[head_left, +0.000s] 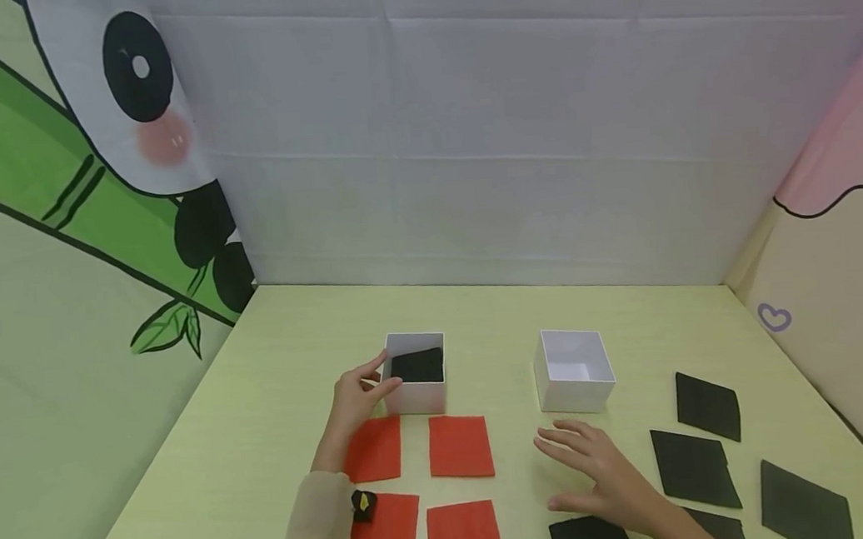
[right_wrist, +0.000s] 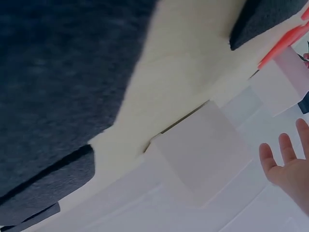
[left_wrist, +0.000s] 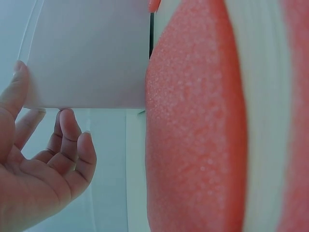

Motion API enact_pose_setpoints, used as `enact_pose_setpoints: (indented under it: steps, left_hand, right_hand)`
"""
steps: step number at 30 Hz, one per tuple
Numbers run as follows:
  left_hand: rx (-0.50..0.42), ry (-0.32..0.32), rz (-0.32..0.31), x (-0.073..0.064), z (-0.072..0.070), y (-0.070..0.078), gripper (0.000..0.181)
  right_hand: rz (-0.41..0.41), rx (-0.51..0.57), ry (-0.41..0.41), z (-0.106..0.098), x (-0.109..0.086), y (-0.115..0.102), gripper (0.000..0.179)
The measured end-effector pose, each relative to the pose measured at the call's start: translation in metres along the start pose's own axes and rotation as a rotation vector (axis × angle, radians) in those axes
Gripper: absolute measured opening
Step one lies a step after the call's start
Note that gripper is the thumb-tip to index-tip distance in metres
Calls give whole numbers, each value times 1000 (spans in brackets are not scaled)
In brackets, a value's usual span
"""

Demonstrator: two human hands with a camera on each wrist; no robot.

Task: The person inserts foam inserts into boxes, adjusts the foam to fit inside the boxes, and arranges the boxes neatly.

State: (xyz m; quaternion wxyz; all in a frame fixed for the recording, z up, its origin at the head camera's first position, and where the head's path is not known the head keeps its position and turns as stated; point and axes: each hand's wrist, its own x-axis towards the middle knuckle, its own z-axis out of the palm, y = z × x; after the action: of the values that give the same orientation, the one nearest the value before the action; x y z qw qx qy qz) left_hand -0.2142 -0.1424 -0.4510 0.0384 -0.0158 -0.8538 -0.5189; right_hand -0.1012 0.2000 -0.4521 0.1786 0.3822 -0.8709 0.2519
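My left hand (head_left: 355, 398) grips the near left corner of a white open-topped box (head_left: 416, 399), thumb at the front rim and fingers along the left side. In the left wrist view the fingers (left_wrist: 86, 154) bend beside the box wall (left_wrist: 91, 58). A black foam sheet (head_left: 418, 366) lies inside that box, tilted. My right hand (head_left: 604, 476) hovers with spread fingers and nothing in it, in front of a second white box (head_left: 575, 370) with no sheet showing inside. Below that hand lies a black sheet (head_left: 589, 538), partly hidden.
Red foam sheets (head_left: 461, 447) lie in rows in front of the left box. Several black foam sheets (head_left: 693, 468) are spread over the right side of the pale yellow table (head_left: 487, 316). A white cloth wall (head_left: 467, 133) stands along the back edge.
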Motion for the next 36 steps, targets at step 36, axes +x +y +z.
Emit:
enact_pose_setpoints:
  steps: [36]
  left_hand:
    - [17, -8, -3, 2, 2, -2, 59]
  right_hand:
    - [-94, -115, -355, -16, -64, 14, 58]
